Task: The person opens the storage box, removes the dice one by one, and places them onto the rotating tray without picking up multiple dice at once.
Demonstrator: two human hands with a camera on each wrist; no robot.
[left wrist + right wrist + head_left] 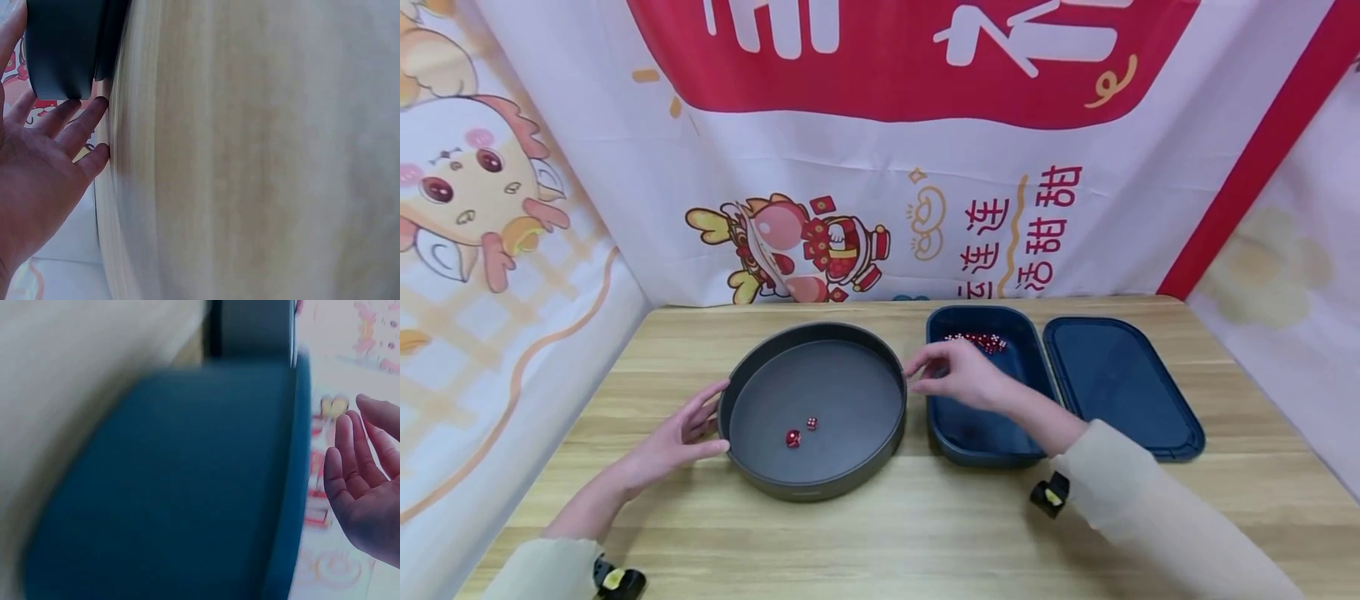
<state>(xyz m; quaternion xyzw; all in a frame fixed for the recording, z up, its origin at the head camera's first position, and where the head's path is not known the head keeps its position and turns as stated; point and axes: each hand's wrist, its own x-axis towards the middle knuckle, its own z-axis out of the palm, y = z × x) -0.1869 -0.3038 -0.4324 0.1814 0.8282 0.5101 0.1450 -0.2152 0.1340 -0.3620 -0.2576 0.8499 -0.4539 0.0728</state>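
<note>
A round dark grey pan stands on the table, with a red die and another red die on its bottom. At the pan's left side my left hand touches the outer wall with spread fingers; the left wrist view shows these fingertips against the dark wall. My right hand hovers between the pan's right rim and a dark blue box. In the right wrist view its fingers are loosely bent and hold nothing. Several red dice lie at the box's far end.
A dark blue lid lies flat to the right of the box. The wooden table extends in front of the pan. Printed cloth hangs behind the table and along both sides.
</note>
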